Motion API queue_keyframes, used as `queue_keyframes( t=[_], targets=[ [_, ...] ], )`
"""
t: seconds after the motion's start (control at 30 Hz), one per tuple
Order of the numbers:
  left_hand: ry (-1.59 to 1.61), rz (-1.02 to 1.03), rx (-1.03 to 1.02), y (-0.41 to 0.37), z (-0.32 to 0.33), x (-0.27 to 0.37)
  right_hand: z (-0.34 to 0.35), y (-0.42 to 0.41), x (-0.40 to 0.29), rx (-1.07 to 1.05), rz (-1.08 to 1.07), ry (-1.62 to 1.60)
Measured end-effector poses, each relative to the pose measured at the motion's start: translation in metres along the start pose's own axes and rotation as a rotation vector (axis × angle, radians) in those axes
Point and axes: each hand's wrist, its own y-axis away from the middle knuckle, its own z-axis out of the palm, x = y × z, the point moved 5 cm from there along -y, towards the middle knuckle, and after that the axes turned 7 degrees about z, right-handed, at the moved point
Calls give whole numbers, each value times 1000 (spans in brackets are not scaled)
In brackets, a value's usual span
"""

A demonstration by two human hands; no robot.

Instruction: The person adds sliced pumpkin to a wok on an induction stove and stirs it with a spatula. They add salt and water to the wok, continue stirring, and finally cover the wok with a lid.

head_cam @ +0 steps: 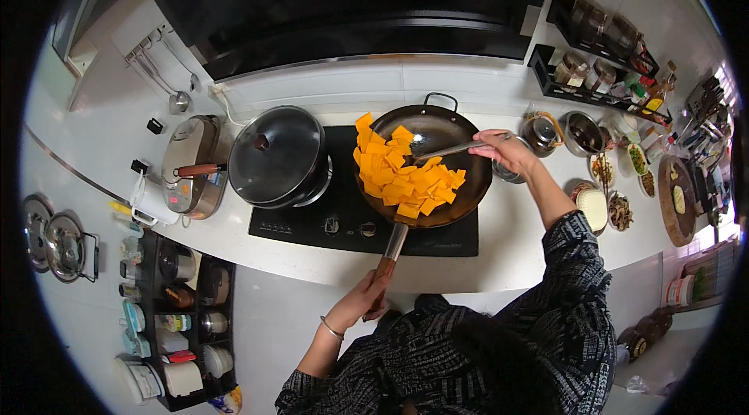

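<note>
A dark wok [433, 113] stands on the right side of the black cooktop [304, 233]. Flat orange slices, which look like pumpkin [404, 181], are heaped in its left and front part, some up against the rim. My left hand [366, 295] is wrapped round the wok's wooden handle [386, 266], close to my body. Over the wok's right side, my right hand [503, 152] grips a metal cooking utensil [453, 150]. Its shaft slants down to the left among the slices, and they hide its working end.
A lidded pan [278, 157] occupies the left burner, its handle reaching toward a rice cooker [190, 181]. Right of the wok are a glass teapot [541, 131], a steel bowl [584, 131], small dishes of ingredients and a round cutting board [676, 201]. A range hood [363, 11] overhangs the back.
</note>
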Motion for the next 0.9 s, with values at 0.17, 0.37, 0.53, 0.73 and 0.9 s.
queue_keyframes(
  t=[0.17, 0.37, 0.53, 0.73, 0.9],
  targets=[
    [-10, -13, 11, 2, -5, 8, -19, 28, -33, 47, -86, 213],
    [-30, -12, 3, 4, -6, 9, 10, 23, -25, 14, -156, 205],
    [-4, 13, 21, 4, -15, -3, 89, 106, -48, -8, -401, 981],
    [-57, 86, -79, -7, -32, -28, 173, 190, -56, -236, -664, 1564],
    [-126, 224, -55, -44, -77, -23, 217, 220, -34, -293, -640, 1725]
  ],
)
